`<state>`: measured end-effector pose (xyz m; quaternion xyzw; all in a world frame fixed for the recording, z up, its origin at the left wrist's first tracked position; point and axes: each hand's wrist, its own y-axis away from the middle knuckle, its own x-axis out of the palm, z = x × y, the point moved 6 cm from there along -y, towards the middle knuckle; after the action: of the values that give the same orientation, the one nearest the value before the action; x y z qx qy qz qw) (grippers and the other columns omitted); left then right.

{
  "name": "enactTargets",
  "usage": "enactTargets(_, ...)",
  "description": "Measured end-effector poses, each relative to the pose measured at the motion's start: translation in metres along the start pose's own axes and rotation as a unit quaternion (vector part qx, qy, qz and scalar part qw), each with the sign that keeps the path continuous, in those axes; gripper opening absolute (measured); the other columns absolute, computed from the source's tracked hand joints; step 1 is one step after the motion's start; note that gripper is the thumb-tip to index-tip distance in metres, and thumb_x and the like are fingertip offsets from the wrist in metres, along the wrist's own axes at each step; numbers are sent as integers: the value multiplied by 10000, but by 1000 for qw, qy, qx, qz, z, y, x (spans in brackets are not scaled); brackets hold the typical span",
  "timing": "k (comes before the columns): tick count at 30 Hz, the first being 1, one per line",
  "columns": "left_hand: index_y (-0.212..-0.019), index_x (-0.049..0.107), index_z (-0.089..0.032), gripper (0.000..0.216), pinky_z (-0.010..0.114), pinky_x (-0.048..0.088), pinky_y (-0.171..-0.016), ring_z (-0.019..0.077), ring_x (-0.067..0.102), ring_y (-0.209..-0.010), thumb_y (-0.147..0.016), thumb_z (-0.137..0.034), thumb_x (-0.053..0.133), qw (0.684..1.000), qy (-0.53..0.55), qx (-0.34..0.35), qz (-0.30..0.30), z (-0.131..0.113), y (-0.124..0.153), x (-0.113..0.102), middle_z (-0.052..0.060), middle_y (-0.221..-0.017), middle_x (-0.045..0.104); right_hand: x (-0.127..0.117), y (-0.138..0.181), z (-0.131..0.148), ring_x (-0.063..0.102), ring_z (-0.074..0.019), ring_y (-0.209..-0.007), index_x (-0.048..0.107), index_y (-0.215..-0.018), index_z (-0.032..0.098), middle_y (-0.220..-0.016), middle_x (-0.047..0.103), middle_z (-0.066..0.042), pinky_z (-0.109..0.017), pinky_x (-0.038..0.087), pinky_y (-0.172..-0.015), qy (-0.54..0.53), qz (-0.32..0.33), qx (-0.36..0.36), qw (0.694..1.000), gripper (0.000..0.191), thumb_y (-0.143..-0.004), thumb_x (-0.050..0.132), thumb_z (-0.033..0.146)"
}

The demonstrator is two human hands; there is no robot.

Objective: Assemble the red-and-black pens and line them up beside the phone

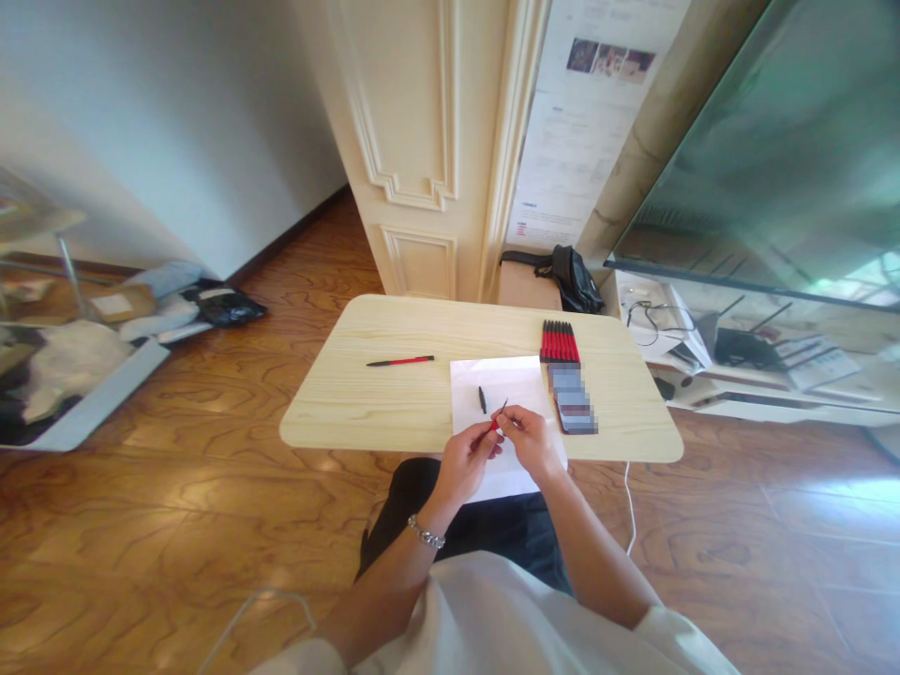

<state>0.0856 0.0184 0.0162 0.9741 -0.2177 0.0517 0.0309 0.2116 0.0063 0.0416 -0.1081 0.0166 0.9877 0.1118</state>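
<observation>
My left hand (470, 459) is closed around the red barrel of a pen (495, 425), over a white sheet of paper (506, 370). Against it, my right hand (531, 441) pinches a thin dark pen refill (504, 405) at the barrel's end; fingers partly hide where the two meet. On the paper just beyond my hands lies a short black pen part (482, 400). A whole red and black pen (400, 361) rests on the table to the left. Several like pens (561, 342) lie side by side at the right.
The pale wooden table (337, 403) has rounded corners. A phone (573, 403) with a blurred screen lies right of the paper. Behind the table are a black bag (577, 281) and a cream door panel (414, 122). A white cable (630, 511) hangs at the right.
</observation>
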Motion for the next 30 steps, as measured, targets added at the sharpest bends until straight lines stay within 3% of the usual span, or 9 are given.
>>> enactTargets(4,-1045,665,-142,377,274,510,-662,161,627,-697,-836,-445,585,1000,-13,8,-11,-4,1,-2,62,-799,682,-5,1,2,626,-181,-794,662,-815,176,-836,684,-46,-286,493,-728,-6,0,-2,1000,251,-802,580,413)
enactTargets(9,-1063,661,-152,381,287,519,-700,168,646,-733,-821,-441,608,999,-1,4,-38,-6,0,-9,66,-830,694,-4,-14,-6,639,-198,-885,678,-955,172,-930,702,-66,-313,494,-795,-17,73,-3,997,284,-766,643,381)
enactTargets(12,-1065,654,-148,397,291,526,-702,170,658,-740,-812,-451,615,998,17,-8,-64,-4,-1,-16,80,-860,700,-10,-33,-11,631,-173,-869,680,-987,177,-967,701,-62,-300,476,-811,90,22,0,996,255,-808,589,334)
enactTargets(17,-1049,658,-147,414,283,527,-672,165,659,-717,-790,-469,636,994,28,-7,-104,-2,1,-27,76,-847,701,-1,-59,-14,614,-148,-838,689,-964,218,-963,692,-35,-262,435,-813,295,-15,18,955,206,-839,550,307)
enactTargets(30,-1042,657,-143,413,281,524,-666,165,661,-715,-788,-469,636,993,22,-8,-112,1,2,-32,75,-840,705,14,-69,-17,611,-158,-935,673,-1013,254,-1013,673,-43,-234,414,-790,426,15,46,903,235,-872,506,341)
